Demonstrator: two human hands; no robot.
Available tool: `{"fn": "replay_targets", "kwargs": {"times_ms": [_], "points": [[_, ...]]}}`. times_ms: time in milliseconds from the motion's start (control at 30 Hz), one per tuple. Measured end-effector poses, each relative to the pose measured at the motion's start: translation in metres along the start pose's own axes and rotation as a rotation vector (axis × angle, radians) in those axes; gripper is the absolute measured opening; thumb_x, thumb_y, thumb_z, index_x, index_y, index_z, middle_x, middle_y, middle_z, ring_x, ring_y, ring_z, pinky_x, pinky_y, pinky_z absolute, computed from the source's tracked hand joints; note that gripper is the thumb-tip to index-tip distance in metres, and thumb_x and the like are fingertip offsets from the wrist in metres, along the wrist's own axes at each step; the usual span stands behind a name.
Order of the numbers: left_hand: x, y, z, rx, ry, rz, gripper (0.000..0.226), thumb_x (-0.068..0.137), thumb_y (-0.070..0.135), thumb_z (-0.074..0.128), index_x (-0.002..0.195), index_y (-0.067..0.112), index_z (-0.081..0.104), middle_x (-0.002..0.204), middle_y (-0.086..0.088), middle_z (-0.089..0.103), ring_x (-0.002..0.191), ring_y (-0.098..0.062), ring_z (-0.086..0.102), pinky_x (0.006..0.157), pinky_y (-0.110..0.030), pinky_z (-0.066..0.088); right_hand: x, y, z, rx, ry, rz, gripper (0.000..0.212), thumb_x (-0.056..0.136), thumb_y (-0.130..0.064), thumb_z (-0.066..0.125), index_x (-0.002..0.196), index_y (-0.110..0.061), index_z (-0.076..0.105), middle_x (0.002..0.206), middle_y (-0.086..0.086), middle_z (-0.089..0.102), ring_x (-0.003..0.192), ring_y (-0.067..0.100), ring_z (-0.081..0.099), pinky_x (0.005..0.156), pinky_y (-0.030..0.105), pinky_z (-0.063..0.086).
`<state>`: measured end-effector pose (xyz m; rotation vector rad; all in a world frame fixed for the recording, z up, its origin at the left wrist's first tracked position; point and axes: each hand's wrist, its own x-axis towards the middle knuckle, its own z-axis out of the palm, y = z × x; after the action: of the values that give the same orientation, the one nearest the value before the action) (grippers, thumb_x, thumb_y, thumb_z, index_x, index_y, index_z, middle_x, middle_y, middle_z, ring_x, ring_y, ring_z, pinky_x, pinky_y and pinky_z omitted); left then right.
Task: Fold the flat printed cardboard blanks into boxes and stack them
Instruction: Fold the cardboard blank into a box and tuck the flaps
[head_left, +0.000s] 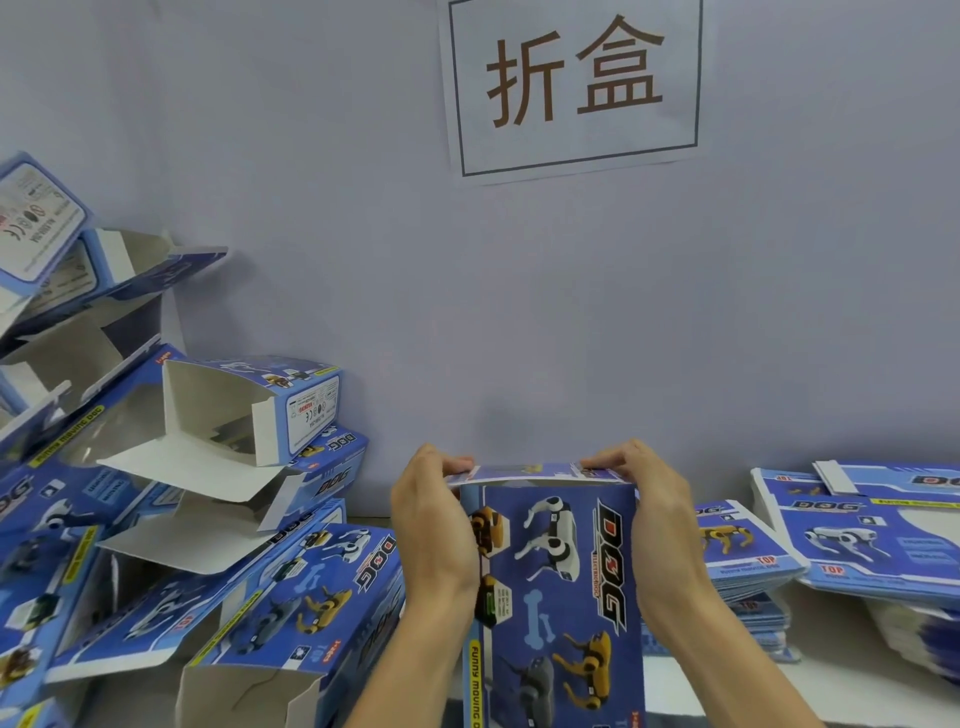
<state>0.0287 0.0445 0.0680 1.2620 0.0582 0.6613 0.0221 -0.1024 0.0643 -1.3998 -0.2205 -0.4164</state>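
Both hands are on the box (558, 582) right now, front and centre, standing over the counter (696, 686) just ahead of me. My left hand (434, 525) clamps the left wall, my right hand (657, 525) the right wall, and the fingers (605, 460) of both curl over the far top edge, pinching the end flap (524, 474) that lies folded across the opening. So neither hand is free; both grip the same box.

I read this as closing the far end. The flap looks nearly flat but I can't tell whether its tuck tab is seated; the far side is hidden from me.

Risks from here. If I press harder on one side, the flap could go in skewed and crease at the corner. Squeezing the walls too tightly may bow the body so the tab misses its slot. Let go early and the card could spring back open.

To my left, the pile (208, 519) of folded boxes leans every which way, several with white flaps hanging open. Dropping this one on carelessly could start a slide, or catch one of those loose flaps and bend it. To my right the blanks (857, 530) lie in flat stacks, near my right wrist; a wide swing of that arm might fan the top sheets off. A sign (574, 83) hangs on the wall behind.
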Motion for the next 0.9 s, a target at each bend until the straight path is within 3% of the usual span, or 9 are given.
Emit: {"fn": "replay_targets", "kwargs": {"times_ms": [133, 200, 267, 333, 433, 567, 700, 800, 900], "points": [[0.000, 0.003, 0.000, -0.004, -0.042, 0.027, 0.034, 0.106, 0.026, 0.032, 0.095, 0.017, 0.063, 0.090, -0.002, 0.070, 0.068, -0.013, 0.068, 0.053, -0.025, 0.052, 0.010, -0.001, 0.003, 0.062, -0.157, 0.105, 0.026, 0.105, -0.024, 0.042, 0.123, -0.027, 0.061, 0.095, 0.002, 0.068, 0.082, 0.016, 0.068, 0.082, 0.041, 0.057], [0.002, 0.005, -0.002, -0.031, -0.093, -0.041, 0.031, 0.107, 0.034, 0.029, 0.113, 0.027, 0.058, 0.101, 0.001, 0.066, 0.073, -0.005, 0.069, 0.051, -0.020, 0.052, 0.009, 0.001, -0.001, 0.064, -0.279, 0.079, 0.038, 0.103, -0.018, 0.048, 0.137, -0.034, 0.045, 0.102, -0.004, 0.066, 0.084, 0.008, 0.071, 0.076, 0.028, 0.059], [0.005, 0.009, -0.004, -0.014, -0.155, -0.083, 0.029, 0.106, 0.038, 0.032, 0.117, 0.031, 0.057, 0.112, -0.003, 0.063, 0.088, -0.011, 0.069, 0.061, -0.026, 0.054, 0.004, 0.002, -0.004, 0.050, -0.295, 0.048, 0.057, 0.085, -0.041, 0.062, 0.135, -0.054, 0.040, 0.110, -0.001, 0.071, 0.091, 0.016, 0.074, 0.069, 0.029, 0.060], [0.007, 0.015, -0.006, -0.005, -0.209, -0.095, 0.025, 0.104, 0.037, 0.039, 0.108, 0.033, 0.064, 0.111, -0.002, 0.068, 0.086, -0.008, 0.070, 0.070, -0.030, 0.057, 0.001, 0.001, -0.010, -0.079, -0.189, -0.049, 0.068, 0.075, -0.057, 0.068, 0.136, -0.059, 0.039, 0.117, -0.008, 0.068, 0.100, 0.001, 0.068, 0.076, 0.024, 0.057], [0.010, 0.022, -0.009, 0.006, -0.308, -0.112, 0.030, 0.100, 0.033, 0.047, 0.092, 0.031, 0.076, 0.098, -0.005, 0.076, 0.085, -0.019, 0.072, 0.081, -0.041, 0.054, 0.005, -0.015, -0.018, 0.074, -0.147, 0.009, 0.058, 0.076, -0.057, 0.071, 0.127, -0.031, 0.059, 0.097, -0.001, 0.077, 0.090, 0.014, 0.073, 0.073, 0.030, 0.058], [0.013, 0.029, -0.016, 0.077, -0.298, -0.097, 0.025, 0.098, 0.036, 0.052, 0.093, 0.029, 0.074, 0.089, -0.004, 0.075, 0.075, -0.019, 0.069, 0.063, -0.031, 0.054, -0.004, -0.033, -0.029, 0.162, -0.378, 0.197, 0.040, 0.099, -0.035, 0.049, 0.082, -0.002, 0.064, 0.055, 0.013, 0.068, 0.045, 0.017, 0.066, 0.042, 0.016, 0.049], [0.018, 0.034, -0.027, 0.071, -0.227, -0.164, 0.016, 0.096, 0.021, 0.061, 0.103, 0.008, 0.068, 0.089, -0.009, 0.077, 0.075, -0.025, 0.072, 0.070, -0.038, 0.057, 0.007, -0.050, -0.024, 0.146, -0.508, 0.438, 0.043, 0.088, -0.046, 0.060, 0.105, -0.010, 0.077, 0.090, 0.021, 0.072, 0.075, 0.031, 0.070, 0.072, 0.032, 0.058], [0.018, 0.040, -0.034, 0.119, -0.324, -0.162, 0.015, 0.097, 0.016, 0.059, 0.107, 0.006, 0.065, 0.088, -0.009, 0.077, 0.069, -0.021, 0.074, 0.057, -0.030, 0.058, 0.000, -0.045, -0.030, 0.199, -0.696, 0.438, 0.062, 0.088, -0.071, 0.044, 0.120, -0.025, 0.070, 0.097, 0.012, 0.076, 0.081, 0.029, 0.074, 0.066, 0.036, 0.059], [0.016, 0.043, -0.029, 0.119, -0.440, -0.184, 0.008, 0.097, 0.008, 0.057, 0.097, 0.007, 0.065, 0.068, 0.000, 0.075, 0.055, -0.010, 0.070, 0.045, -0.019, 0.051, 0.007, -0.042, -0.021, 0.136, -0.493, 0.326, 0.047, 0.084, -0.053, 0.055, 0.118, -0.022, 0.066, 0.077, 0.009, 0.076, 0.061, 0.023, 0.073, 0.050, 0.029, 0.056]]}}
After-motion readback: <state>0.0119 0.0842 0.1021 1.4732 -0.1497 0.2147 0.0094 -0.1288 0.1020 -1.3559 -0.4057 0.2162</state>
